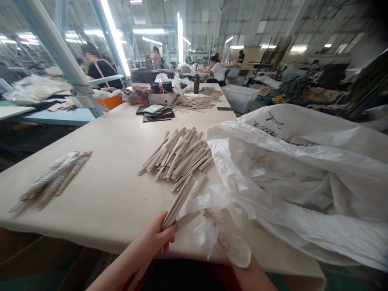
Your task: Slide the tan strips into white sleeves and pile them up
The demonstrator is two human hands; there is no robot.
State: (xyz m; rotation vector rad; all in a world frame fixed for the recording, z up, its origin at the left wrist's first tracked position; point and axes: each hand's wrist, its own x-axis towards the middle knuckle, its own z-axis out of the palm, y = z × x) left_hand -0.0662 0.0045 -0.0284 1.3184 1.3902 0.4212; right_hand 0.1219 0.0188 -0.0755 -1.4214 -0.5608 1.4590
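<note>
My left hand [162,234], bare, is closed around a few flat beige strips [180,202] that point up and away over the table's front edge. My right hand [228,234] wears a pale, wrinkled glove. Its fingers are closed on thin, see-through white plastic film [209,234], which partly hides them. Another strip [188,219] spans the gap between the two hands; whether the right fingers touch it is hidden. Just beyond lies a loose pile of similar beige strips [178,155]. To the left, a few bundles of strips [54,178] lie wrapped in clear plastic.
A large white plastic sack [291,182] with handwriting covers the table's right side. Farther back on the table [115,169] are dark flat pieces [156,113], a white box [162,98], a dark bottle [196,83] and more strips [194,103]. Other people work beyond.
</note>
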